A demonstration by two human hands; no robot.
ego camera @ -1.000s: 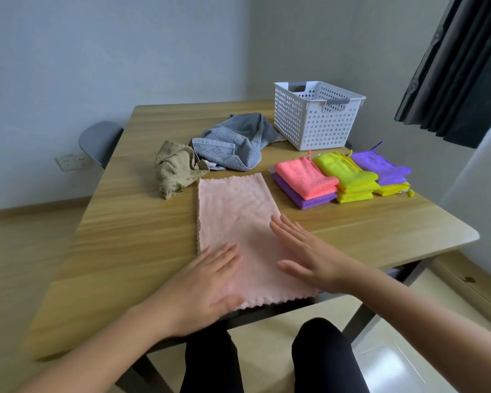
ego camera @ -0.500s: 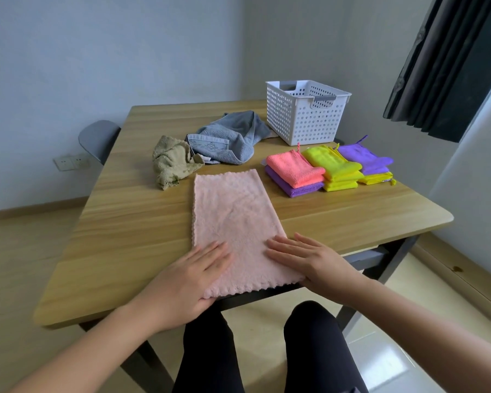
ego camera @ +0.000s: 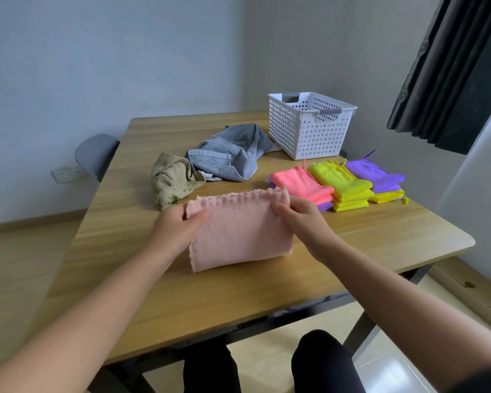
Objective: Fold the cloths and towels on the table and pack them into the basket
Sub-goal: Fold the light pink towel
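1. A light wooden counter [ego camera: 352,245] fills the middle of the frame, set into a corner of pale grey walls.
2. A dark curtain [ego camera: 451,66] hangs at the upper right. A grey chair [ego camera: 97,151] and a wall socket [ego camera: 68,174] show at the left edge, and the floor is pale.
3. A white perforated basket [ego camera: 309,131] stands upright at the far right of the counter.
4. A crumpled grey towel [ego camera: 230,151] lies just left of the basket, and a bunched olive cloth [ego camera: 170,180] lies left of that, touching it.
5. Below the basket, at the right of the frame, folded cloths sit in a row. A coral cloth [ego camera: 301,184] lies on a purple one, yellow cloths [ego camera: 340,180] are stacked beside it, and a purple cloth [ego camera: 374,174] lies on more yellow.
6. The pink towel [ego camera: 238,234] is at the centre of the frame, doubled over. Its fold rests on the counter nearest the person and its scalloped edges are at the top.
7. The left hand [ego camera: 176,231] pinches the towel's upper left corner, with its fingers [ego camera: 196,218] curled onto the cloth.
8. The right hand [ego camera: 304,219] pinches the upper right corner in the same way.
9. Half a second ago the towel lay flat as one long strip, with both palms spread open on its near end. That end has since been lifted and carried over to the far edge, halving the towel's length. Both hands have gone from flat to gripping.
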